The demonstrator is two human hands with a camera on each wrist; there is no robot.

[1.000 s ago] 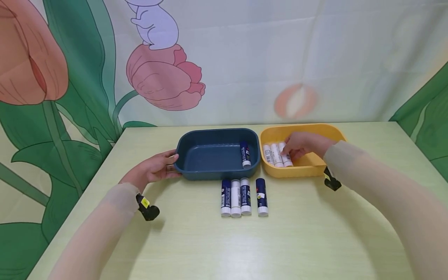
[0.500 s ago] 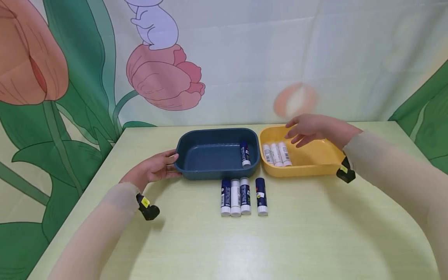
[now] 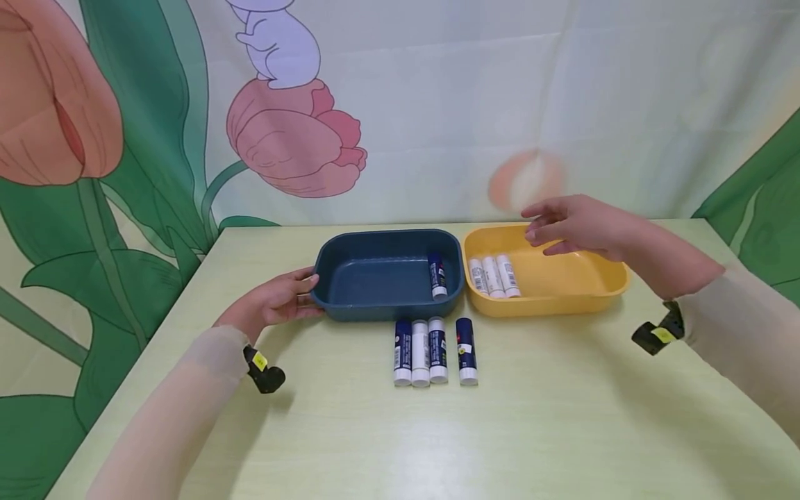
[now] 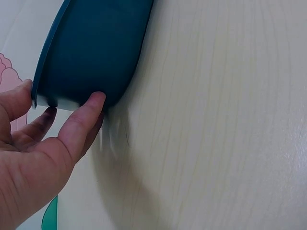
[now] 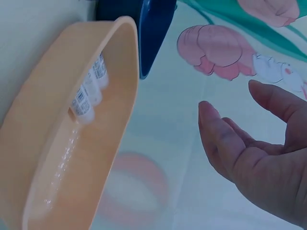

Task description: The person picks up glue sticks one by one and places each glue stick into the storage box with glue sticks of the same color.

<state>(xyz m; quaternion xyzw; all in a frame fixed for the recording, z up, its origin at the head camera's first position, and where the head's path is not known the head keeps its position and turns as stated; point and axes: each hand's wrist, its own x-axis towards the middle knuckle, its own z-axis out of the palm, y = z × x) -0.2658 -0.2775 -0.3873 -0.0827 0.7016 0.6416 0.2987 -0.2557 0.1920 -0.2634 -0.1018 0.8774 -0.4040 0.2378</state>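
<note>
My left hand (image 3: 278, 300) touches the left end of a dark blue tray (image 3: 381, 310), thumb at the rim and fingers against the outer wall, as the left wrist view shows. A navy glue stick (image 3: 437, 275) lies inside at its right end. My right hand (image 3: 578, 223) hovers over the back of a yellow tray (image 3: 562, 305), holding nothing; in the right wrist view its thumb (image 5: 276, 99) stands apart from the loosely bent fingers. Three white glue sticks (image 3: 494, 276) lie side by side in the yellow tray's left end.
In front of the trays lie two navy glue sticks with a white glue stick (image 3: 421, 353) between them. Another navy glue stick (image 3: 466, 351) lies just right of them. The trays stand side by side on a pale wooden table (image 3: 350, 430), before a flower-printed curtain (image 3: 437, 104).
My right hand has let go of the rightmost white glue stick in the yellow tray, risen, and moved back to the right. The left hand and both trays stay put.
</note>
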